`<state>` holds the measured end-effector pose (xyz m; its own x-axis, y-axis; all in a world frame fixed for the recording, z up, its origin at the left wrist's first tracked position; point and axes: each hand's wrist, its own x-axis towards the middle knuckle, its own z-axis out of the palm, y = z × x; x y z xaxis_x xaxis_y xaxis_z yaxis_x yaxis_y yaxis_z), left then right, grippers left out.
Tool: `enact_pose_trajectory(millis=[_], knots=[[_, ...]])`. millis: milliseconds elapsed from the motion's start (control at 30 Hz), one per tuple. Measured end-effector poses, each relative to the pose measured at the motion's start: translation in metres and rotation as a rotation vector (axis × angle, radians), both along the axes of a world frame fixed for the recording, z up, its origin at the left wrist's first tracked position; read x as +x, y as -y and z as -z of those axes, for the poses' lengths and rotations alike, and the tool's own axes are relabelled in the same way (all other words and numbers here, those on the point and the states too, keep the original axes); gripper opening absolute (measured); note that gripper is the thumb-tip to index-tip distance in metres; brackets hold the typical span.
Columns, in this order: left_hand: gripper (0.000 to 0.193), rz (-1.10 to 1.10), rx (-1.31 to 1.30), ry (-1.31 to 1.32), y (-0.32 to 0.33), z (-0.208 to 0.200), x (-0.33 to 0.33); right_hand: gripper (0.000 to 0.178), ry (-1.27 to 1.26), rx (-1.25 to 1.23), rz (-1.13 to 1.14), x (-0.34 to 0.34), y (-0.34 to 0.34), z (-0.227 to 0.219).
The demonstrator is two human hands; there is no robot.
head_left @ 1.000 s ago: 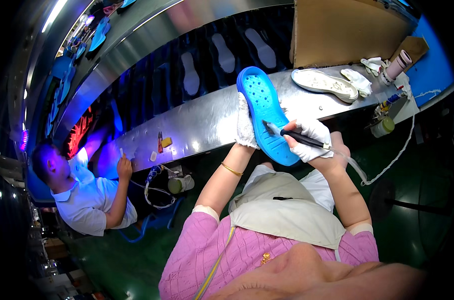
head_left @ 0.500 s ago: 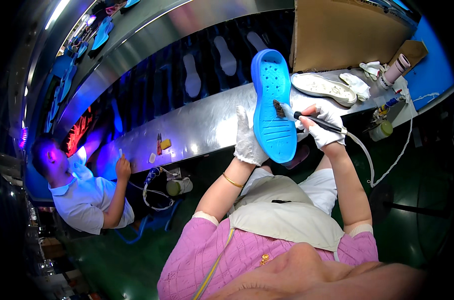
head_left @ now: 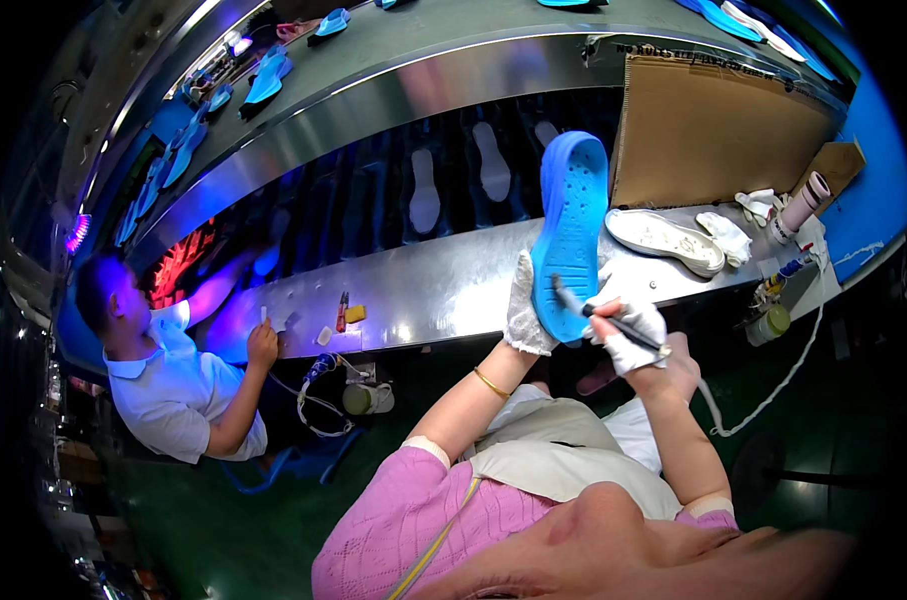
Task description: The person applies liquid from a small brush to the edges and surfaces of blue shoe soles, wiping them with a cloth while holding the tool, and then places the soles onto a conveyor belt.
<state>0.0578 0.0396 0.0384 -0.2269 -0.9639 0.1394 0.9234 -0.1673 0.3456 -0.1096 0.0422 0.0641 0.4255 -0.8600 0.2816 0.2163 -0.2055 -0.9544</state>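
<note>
A blue shoe sole (head_left: 573, 240), with holes near its far end and ridges toward the near end, is held up over the bench edge. My left hand (head_left: 527, 318), in a white glove, grips its left side low down. In my gloved right hand (head_left: 631, 335), whose fingertips are bare, is a brush (head_left: 613, 322) with a black handle and a white hose running from it. The brush's bristles rest on the sole's ridged part. To the right a white shoe sole (head_left: 663, 240) lies on the metal bench (head_left: 443, 290).
White gloves (head_left: 725, 238) and a pink cylinder (head_left: 801, 205) sit at the bench's right, before a cardboard sheet (head_left: 723, 140). Dark slots behind the bench carry several grey soles (head_left: 423, 190). A co-worker (head_left: 178, 370) sits at the left, near a yellow sponge (head_left: 355, 313).
The brush has moved from the middle of the blue sole down to its ridged near part. My view has shifted, so the bench and surroundings sit slightly further right and lower.
</note>
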Motion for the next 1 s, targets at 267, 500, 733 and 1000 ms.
enact_pose_trajectory(millis=[267,500,733,1000], knots=[[0.083,-0.034,-0.091,-0.153,0.010,0.015,0.010,0.010,0.116,0.147,0.066,-0.003,-0.001,-0.008],[0.087,-0.144,0.001,0.016,0.022,0.017,0.021,0.010,0.092,0.284,-0.137,-0.002,-0.001,-0.010],[0.087,-0.110,-0.031,0.076,0.023,-0.006,0.024,0.009,-0.055,0.154,-0.242,-0.009,0.005,-0.020],[0.090,-0.058,-0.008,0.105,0.030,-0.016,0.031,0.009,-0.188,0.211,-0.201,-0.012,0.004,-0.014]])
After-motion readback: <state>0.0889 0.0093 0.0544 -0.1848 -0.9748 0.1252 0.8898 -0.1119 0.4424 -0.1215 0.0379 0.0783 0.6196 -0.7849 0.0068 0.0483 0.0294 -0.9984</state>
